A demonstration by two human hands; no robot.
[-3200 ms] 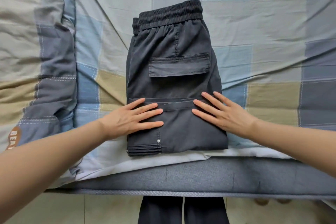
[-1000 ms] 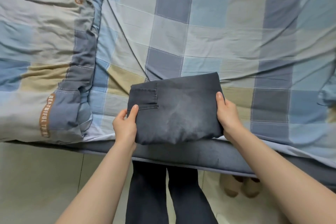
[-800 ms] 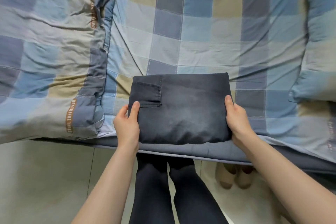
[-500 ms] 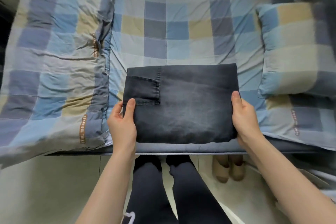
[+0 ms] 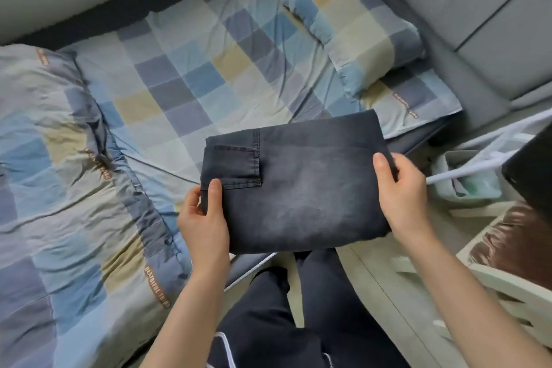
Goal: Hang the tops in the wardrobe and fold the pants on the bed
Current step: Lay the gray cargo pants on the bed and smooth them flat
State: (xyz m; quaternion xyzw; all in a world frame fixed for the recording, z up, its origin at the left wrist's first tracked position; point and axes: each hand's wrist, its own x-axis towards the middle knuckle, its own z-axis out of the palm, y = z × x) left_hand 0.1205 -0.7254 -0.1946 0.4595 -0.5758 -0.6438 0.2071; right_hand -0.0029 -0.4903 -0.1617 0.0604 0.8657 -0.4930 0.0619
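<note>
Presently gripped at opposite edges by left hand (image 5: 203,218) and right hand (image 5: 403,194): folded pants (image 5: 295,185) (compact rectangle), held above bed (image 5: 191,75) edge. Folding apparently complete; set-down pending. Tops, wardrobe: not visible.

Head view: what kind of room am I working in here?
Most likely a bedroom: a bed with a checked sheet, a matching pillow and a quilt. Both hands hold folded dark pants.

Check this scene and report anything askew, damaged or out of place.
Nothing stands out. The folded dark pants form a neat, even rectangle, held at both ends by the left hand and right hand above the bed's edge. The checked sheet is only creased.
</note>
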